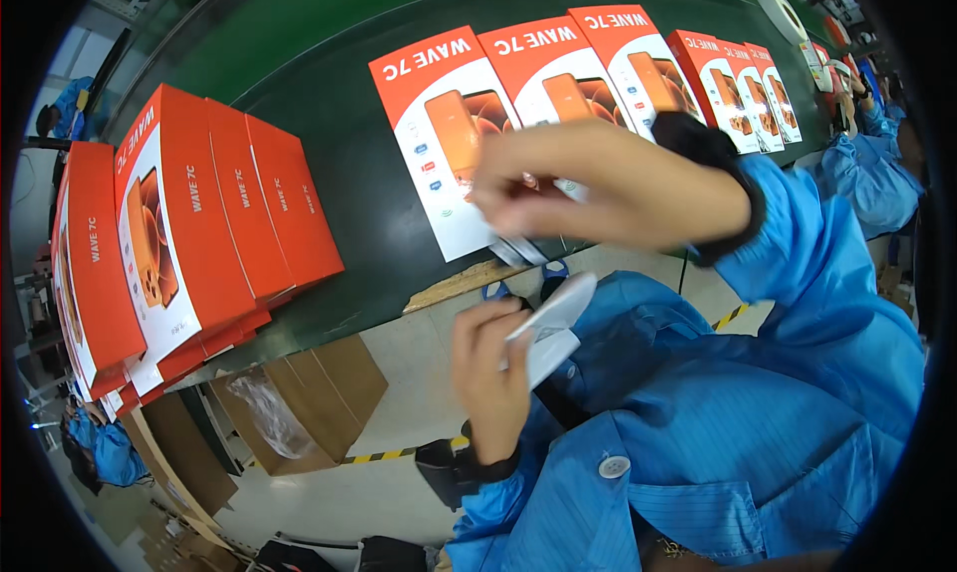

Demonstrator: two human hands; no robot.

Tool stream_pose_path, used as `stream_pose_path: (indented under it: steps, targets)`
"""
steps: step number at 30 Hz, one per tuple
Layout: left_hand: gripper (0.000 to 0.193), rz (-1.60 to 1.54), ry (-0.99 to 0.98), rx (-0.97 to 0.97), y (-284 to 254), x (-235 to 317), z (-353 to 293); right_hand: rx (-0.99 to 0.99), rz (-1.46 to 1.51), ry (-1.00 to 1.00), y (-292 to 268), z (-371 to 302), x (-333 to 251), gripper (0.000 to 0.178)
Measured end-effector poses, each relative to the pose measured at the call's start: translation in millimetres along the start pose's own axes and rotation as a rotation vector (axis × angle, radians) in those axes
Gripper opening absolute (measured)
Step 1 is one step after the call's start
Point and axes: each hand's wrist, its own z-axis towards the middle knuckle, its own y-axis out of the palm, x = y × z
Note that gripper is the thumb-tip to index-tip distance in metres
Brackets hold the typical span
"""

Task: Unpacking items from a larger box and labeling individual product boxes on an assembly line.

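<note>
My left hand [488, 368] is closed on a small stack of white folded paper sheets [554, 333], held just off the near edge of the table. Above it, my right hand [588, 185] is blurred, its fingers curled together over the nearest printed phone box [427, 158]. Beneath those fingertips is a pale, dark-striped piece [518, 252]; whether they grip it is unclear. Two more orange-and-white phone boxes, a middle one [543, 61] and a farther one [628, 48], lie beside the first. My right hand and forearm cover parts of them.
Stacked orange phone boxes [224, 188] fill the left of the dark green table [349, 213]. Another row of boxes [733, 83] lies at the right. An open cardboard carton [324, 392] holding clear plastic stands below the table. A co-worker in a blue sleeve [867, 178] is at the far right.
</note>
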Motion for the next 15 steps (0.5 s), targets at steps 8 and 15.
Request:
stream_pose_path:
  steps: [8, 15]
  targets:
    - [0.007, 0.104, 0.19, -0.231, 32.6, -6.7, 13.1, -0.242, -0.112, 0.087, 25.1, 39.9, 40.6, 0.006]
    - [0.007, 0.026, 0.157, -0.218, 36.5, -13.8, 14.2, -0.277, -0.169, 0.108, 22.7, 41.6, 37.2, 0.009]
